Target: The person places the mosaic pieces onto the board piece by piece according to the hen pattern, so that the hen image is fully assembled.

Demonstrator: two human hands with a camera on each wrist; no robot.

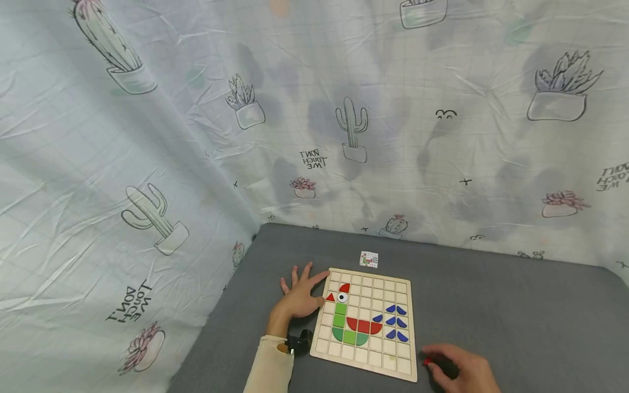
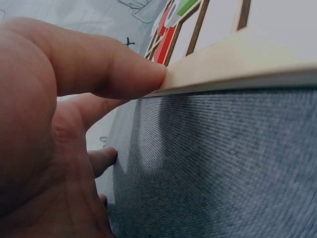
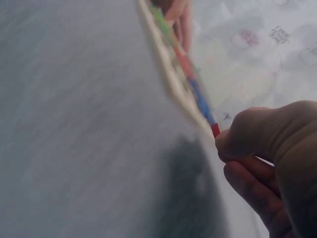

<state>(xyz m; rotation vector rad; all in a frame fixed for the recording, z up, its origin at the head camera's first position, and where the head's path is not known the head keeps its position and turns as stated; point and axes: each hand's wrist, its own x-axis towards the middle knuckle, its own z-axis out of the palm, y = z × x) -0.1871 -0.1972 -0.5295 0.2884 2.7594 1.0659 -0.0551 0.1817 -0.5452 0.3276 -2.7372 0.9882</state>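
A square wooden grid board lies on the grey table, with coloured tiles in some cells. Among them are a red triangle, a round eye tile, green squares and curved pieces, a row of red tiles and several blue pieces. My left hand rests at the board's left edge, fingers spread, its thumb touching the rim. Off the board's lower right corner, my right hand pinches a small red tile between thumb and fingers; its exact shape is mostly hidden.
A small printed card with a similar coloured picture lies behind the board. Cactus-patterned cloth hangs behind and to the left of the grey table. A black band sits on the left wrist.
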